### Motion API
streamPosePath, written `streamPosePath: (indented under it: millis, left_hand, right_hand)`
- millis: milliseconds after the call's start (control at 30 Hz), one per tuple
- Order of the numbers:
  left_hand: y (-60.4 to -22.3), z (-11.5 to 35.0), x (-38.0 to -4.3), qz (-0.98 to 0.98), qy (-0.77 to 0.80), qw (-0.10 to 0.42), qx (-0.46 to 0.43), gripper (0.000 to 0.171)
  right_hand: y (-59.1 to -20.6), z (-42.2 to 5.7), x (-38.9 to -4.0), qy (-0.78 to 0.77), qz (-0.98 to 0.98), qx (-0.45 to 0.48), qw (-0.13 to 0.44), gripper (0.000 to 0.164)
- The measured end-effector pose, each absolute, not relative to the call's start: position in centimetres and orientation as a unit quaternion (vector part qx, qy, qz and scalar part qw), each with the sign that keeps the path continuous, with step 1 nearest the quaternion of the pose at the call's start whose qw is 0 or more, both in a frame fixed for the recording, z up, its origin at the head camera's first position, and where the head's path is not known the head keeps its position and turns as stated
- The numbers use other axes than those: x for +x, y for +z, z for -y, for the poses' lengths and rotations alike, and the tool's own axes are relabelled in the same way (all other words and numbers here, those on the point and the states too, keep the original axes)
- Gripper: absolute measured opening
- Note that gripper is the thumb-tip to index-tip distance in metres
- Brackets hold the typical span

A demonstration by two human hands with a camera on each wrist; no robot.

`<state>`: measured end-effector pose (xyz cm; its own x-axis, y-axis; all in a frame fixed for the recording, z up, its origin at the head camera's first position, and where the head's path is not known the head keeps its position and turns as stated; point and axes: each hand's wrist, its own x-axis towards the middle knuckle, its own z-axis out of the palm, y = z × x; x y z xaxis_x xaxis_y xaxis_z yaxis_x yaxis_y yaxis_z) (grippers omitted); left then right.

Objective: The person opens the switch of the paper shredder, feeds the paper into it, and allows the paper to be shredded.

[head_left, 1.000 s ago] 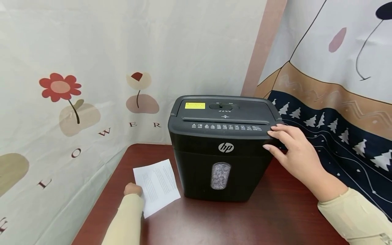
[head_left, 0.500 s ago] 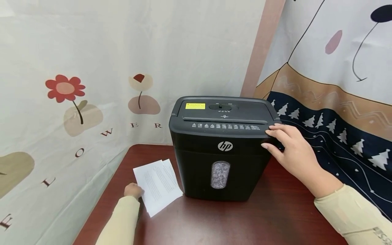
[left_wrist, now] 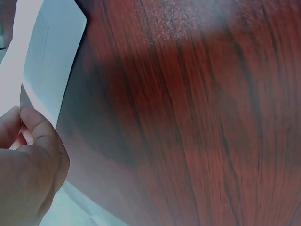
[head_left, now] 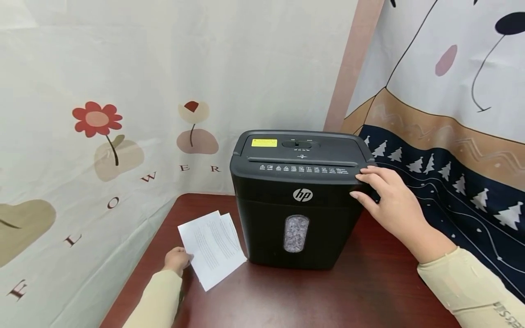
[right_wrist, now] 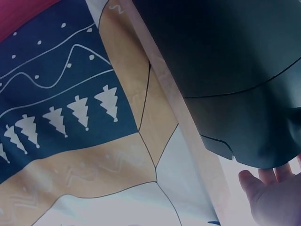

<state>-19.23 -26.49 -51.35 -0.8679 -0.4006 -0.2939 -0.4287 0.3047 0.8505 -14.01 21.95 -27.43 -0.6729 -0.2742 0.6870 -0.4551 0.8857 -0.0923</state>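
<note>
My left hand (head_left: pixel 177 260) pinches the left edge of a sheet of printed paper (head_left: pixel 207 248) low over the table. Thumb and forefinger meet on that edge in the left wrist view, where the held sheet (left_wrist: pixel 13 61) is seen nearly edge-on. A second printed sheet (head_left: pixel 230 230) shows from under it on the right. Beside the sheets stands a black HP paper shredder (head_left: pixel 262 223), upright, with a feed slot across its top. My right hand (head_left: pixel 393 200) rests its fingertips on the shredder's right top edge, fingers loosely bent and thumb at the front.
The dark red wooden table (head_left: pixel 295 296) bears the shredder and sheets. A printed curtain (head_left: pixel 279 64) hangs behind and along the left; a patterned cloth (head_left: pixel 434 136) hangs on the right, close to the right hand. Shreds show through the shredder's window (head_left: pixel 296 233).
The left hand has shifted slightly left and up, and the top sheet has slid off the lower one, baring its right part. The right hand stays on the shredder.
</note>
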Motion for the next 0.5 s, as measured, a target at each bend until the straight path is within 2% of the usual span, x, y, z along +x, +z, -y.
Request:
streamPosePath:
  millis: [100, 233, 500]
  left_hand:
    - [-51.0, 26.8, -18.9, -0.8, 0.549, 0.014, -0.242, 0.013]
    - [-50.3, 27.2, -18.4, -0.792, 0.567, 0.018, -0.226, 0.011]
    - [-48.4, 27.7, -17.4, -0.791, 0.573, 0.018, -0.214, 0.024]
  right_hand:
    - [-27.3, -22.0, -14.0, 0.129, 0.906, 0.202, 0.348, 0.041]
    - [-27.0, -22.1, -14.0, 0.127, 0.907, 0.208, 0.344, 0.041]
    - [-26.5, -22.0, -14.0, 0.13, 0.912, 0.214, 0.326, 0.041]
